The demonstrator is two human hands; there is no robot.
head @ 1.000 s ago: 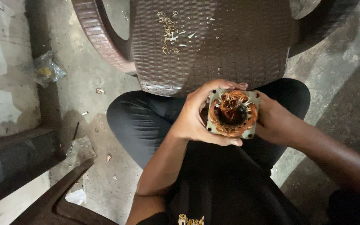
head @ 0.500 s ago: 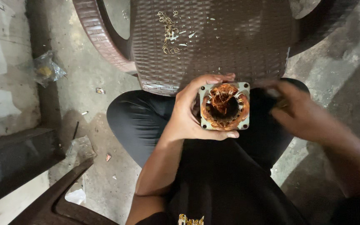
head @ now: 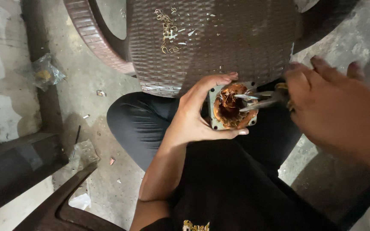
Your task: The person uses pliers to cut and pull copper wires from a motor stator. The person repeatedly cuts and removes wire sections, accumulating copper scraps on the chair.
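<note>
The left hand point(head: 193, 117) grips the motor stator point(head: 232, 107) while the right hand point(head: 335, 107), clamped on pliers point(head: 258, 100), picks at its copper wire; pulling strands free likely needs a firm, steady tug.

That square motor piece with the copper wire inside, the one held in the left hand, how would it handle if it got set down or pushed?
The motor stator looks metal, with dense copper windings, so probably heavy for its size and stiff. Its square frame suggests it would sit flat rather than roll. The loose strands where the pliers reach in look thin and may snag or bend; the left hand grips the frame.

Square motor stator point(head: 233, 107), copper windings frayed, pliers point(head: 258, 100) inside.
</note>
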